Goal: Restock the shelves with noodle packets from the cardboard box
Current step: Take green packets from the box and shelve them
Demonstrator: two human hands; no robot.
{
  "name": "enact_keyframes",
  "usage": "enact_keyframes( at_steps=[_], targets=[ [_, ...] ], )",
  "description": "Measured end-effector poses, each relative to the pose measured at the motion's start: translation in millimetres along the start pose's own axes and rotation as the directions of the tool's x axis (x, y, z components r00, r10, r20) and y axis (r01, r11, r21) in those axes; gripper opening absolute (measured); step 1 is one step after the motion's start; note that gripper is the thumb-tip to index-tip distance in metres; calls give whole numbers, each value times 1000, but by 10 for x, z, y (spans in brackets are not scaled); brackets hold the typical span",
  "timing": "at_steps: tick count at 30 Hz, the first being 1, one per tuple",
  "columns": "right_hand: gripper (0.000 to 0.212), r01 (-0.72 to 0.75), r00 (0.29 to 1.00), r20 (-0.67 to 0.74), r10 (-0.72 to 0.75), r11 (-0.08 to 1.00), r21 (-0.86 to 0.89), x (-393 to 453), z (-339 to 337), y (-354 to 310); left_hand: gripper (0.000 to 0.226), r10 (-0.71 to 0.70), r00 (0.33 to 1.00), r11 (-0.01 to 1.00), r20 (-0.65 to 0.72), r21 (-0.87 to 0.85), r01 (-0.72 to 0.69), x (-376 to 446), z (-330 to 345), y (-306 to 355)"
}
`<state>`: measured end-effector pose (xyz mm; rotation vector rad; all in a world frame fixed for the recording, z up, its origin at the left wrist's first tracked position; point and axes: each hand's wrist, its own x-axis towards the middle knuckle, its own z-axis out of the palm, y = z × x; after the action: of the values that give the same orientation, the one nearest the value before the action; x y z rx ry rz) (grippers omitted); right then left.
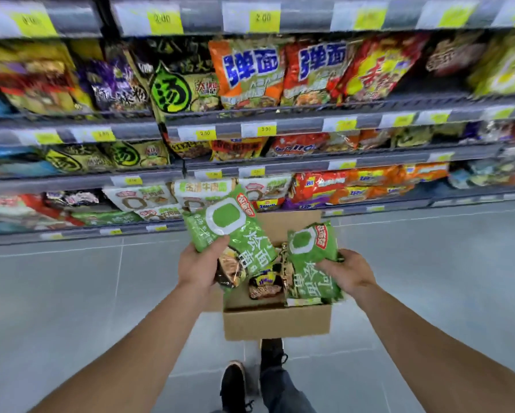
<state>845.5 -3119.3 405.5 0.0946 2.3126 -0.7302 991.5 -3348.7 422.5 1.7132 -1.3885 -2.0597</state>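
Open brown cardboard box (275, 321) stood on grey tiled floor (71, 293) just before the shelves, bottom grey metal shelf (80, 234) packed with noodle packets, floor left and right of box unobstructed, box interior partly filled by packets

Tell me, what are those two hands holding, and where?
Left hand grips one green noodle packet at its lower-left edge; right hand grips another green packet by its right side.

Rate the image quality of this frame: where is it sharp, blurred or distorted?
Head view: sharp at centre, on the two green packets and the cardboard box; motion blur smears the shelf edges and price tags toward the sides; wide-angle bending curves the shelf rails; lighting even, mild glare on the packets.
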Motion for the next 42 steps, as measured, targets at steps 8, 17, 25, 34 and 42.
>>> enact_keyframes(
  at_steps=[8,17,25,34,42],
  targets=[
    [20,81,984,-163,-67,993,81,-1033,-609,109,84,119,976,991,180,45,-130,-949,202,348],
    [25,82,952,-305,-23,980,182,-1585,-1542,668,111,73,961,992,267,77,-97,-1755,968,435],
    [21,107,911,-407,-69,992,71,-1469,-2913,1447,54,77,934,993,350,57,-103,-2379,2343,194],
    [30,195,886,-441,-144,978,73,-1049,-4394,2046,54,136,922,990,362,-82,-113,-2869,3652,85],
    [51,287,853,-471,-226,956,61,-299,-5243,1995,44,143,921,980,363,-183,-80,-2766,4620,330]
  ],
)
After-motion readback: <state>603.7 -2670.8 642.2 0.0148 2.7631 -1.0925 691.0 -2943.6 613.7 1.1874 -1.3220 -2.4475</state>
